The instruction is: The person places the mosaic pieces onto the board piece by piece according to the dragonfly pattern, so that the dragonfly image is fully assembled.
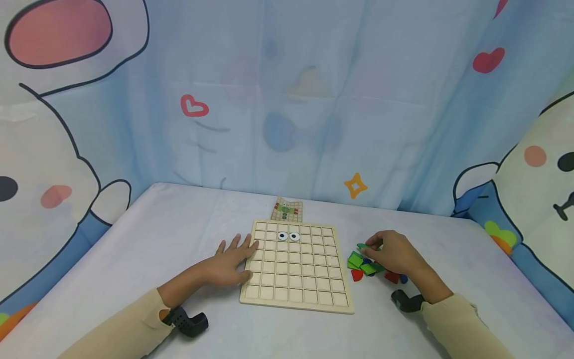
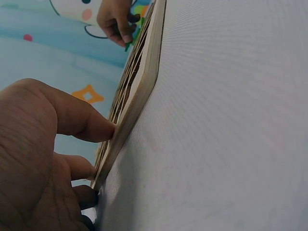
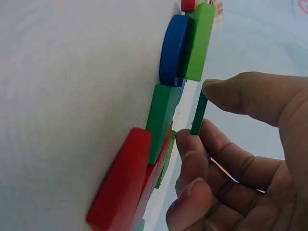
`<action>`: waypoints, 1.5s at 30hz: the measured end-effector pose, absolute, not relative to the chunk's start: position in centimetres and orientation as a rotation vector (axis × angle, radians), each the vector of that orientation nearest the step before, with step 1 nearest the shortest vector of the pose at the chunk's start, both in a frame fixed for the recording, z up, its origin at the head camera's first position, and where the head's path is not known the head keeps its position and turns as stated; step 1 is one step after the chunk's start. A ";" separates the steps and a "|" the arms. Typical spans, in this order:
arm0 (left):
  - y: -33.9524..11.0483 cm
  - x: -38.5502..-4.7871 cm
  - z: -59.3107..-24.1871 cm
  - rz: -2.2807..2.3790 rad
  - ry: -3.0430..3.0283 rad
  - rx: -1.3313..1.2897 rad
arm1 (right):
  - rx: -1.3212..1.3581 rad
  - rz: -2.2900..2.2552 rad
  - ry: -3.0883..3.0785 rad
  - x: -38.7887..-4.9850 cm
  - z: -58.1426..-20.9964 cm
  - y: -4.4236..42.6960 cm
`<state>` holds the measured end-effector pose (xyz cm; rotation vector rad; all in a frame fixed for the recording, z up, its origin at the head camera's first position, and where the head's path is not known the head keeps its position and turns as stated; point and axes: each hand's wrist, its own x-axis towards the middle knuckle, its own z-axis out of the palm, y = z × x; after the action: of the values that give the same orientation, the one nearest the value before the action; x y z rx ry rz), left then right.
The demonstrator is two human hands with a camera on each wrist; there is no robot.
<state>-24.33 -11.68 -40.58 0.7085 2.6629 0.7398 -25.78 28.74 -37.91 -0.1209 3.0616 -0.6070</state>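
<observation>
A square wooden grid board point(image 1: 302, 308) lies on the table, with two googly-eye discs point(image 1: 282, 236) in an upper row of its cells. My left hand point(image 1: 226, 265) rests at the board's left edge with fingers spread, and in the left wrist view the thumb point(image 2: 98, 127) touches the board's side. To the right of the board, my right hand point(image 1: 396, 252) pinches a thin dark green piece point(image 3: 198, 114) between thumb and fingers, held just above a pile. That pile has light green pieces point(image 1: 356, 259), a red piece point(image 1: 357, 275) and a blue piece point(image 3: 174, 50).
Behind the board stands a small patterned card point(image 1: 287, 210) showing a coloured figure on a grid. A white cloth covers the table point(image 1: 215, 319). A light blue printed curtain point(image 1: 291, 99) hangs at the back. Each wrist wears a black device point(image 1: 190, 323).
</observation>
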 end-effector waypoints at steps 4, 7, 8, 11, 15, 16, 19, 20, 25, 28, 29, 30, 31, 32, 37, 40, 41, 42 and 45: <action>-11.7 -24.3 -40.5 0.742 2.664 0.708 | -0.132 -0.596 3.063 -25.8 -37.9 28.7; -11.7 -24.3 -40.5 0.744 2.664 0.706 | -0.134 -0.591 3.061 -25.8 -37.9 28.7; -11.7 -24.2 -40.5 0.744 2.664 0.705 | -0.132 -0.591 3.061 -25.7 -37.8 28.7; -11.7 -24.2 -40.4 0.743 2.667 0.703 | -0.135 -0.592 3.069 -25.7 -37.8 28.6; -11.7 -24.2 -40.3 0.742 2.669 0.700 | -0.186 -0.619 3.088 -25.8 -38.0 28.4; -11.7 -24.2 -40.3 0.741 2.669 0.700 | -0.202 -0.627 3.092 -25.8 -38.0 28.4; -11.7 -24.2 -40.2 0.740 2.670 0.699 | -0.235 -0.648 3.090 -25.8 -38.1 28.3; -11.7 -24.2 -40.2 0.740 2.670 0.699 | -0.240 -0.653 3.088 -25.9 -38.1 28.2; -11.7 -24.2 -40.2 0.742 2.669 0.703 | -0.250 -0.670 3.091 -25.8 -38.0 28.0; -11.7 -24.2 -40.3 0.739 2.669 0.702 | -0.270 -0.685 3.100 -25.8 -37.9 27.9; -11.7 -24.2 -40.3 0.737 2.670 0.700 | -0.282 -0.693 3.105 -25.8 -37.8 27.9; -11.7 -24.2 -40.3 0.736 2.672 0.698 | -0.298 -0.704 3.109 -25.8 -37.8 27.9; -11.7 -24.2 -40.3 0.735 2.673 0.695 | -0.315 -0.716 3.114 -25.8 -37.8 27.8; -11.7 -24.2 -40.4 0.736 2.672 0.692 | -0.335 -0.733 3.118 -25.8 -37.8 27.8; -11.8 -24.2 -40.5 0.741 2.668 0.673 | -0.425 -0.838 3.115 -25.5 -37.8 27.3; -11.7 -24.3 -40.5 0.745 2.666 0.674 | -0.454 -0.917 3.083 -25.3 -37.5 26.7; -11.7 -24.3 -40.5 0.746 2.665 0.677 | -0.460 -0.943 3.067 -25.1 -37.4 26.4; -11.6 -24.3 -40.5 0.751 2.662 0.679 | -0.463 -0.973 3.047 -25.0 -37.2 26.1; -11.5 -24.2 -40.4 0.762 2.656 0.684 | -0.489 -1.018 2.999 -24.7 -36.7 25.1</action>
<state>-24.23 -11.53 -40.43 0.6843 2.6558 0.7618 -24.68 25.06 -36.66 -0.4893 2.9994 -1.0176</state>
